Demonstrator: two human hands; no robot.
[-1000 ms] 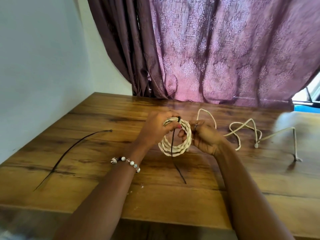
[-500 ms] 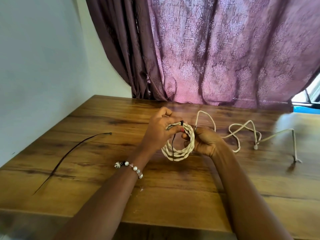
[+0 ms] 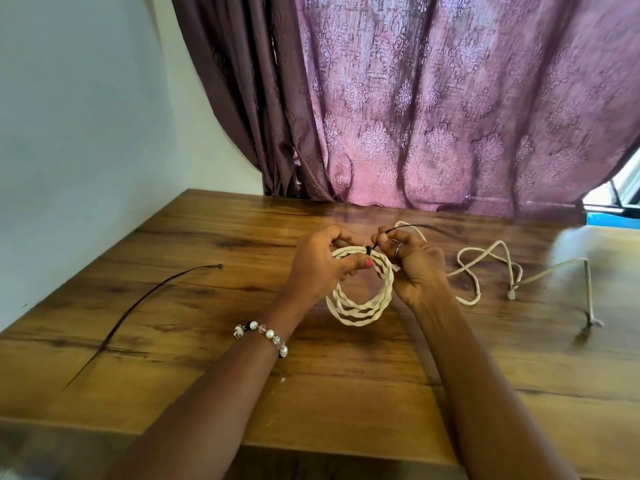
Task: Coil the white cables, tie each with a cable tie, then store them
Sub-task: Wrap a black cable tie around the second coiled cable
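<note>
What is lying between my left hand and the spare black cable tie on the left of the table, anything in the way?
Nothing visible. Only bare wooden table lies between the left hand and the spare cable tie. That hand is busy, though: it grips the coiled white cable while the right hand pinches the tail of the black tie wrapped round the coil.

Wood-grain table (image 3: 173, 393) fills lower frame, white wall (image 3: 86, 116) upper left, purple patterned curtain (image 3: 450, 98) across top, daylit window (image 3: 623, 188) strip at right edge.
</note>
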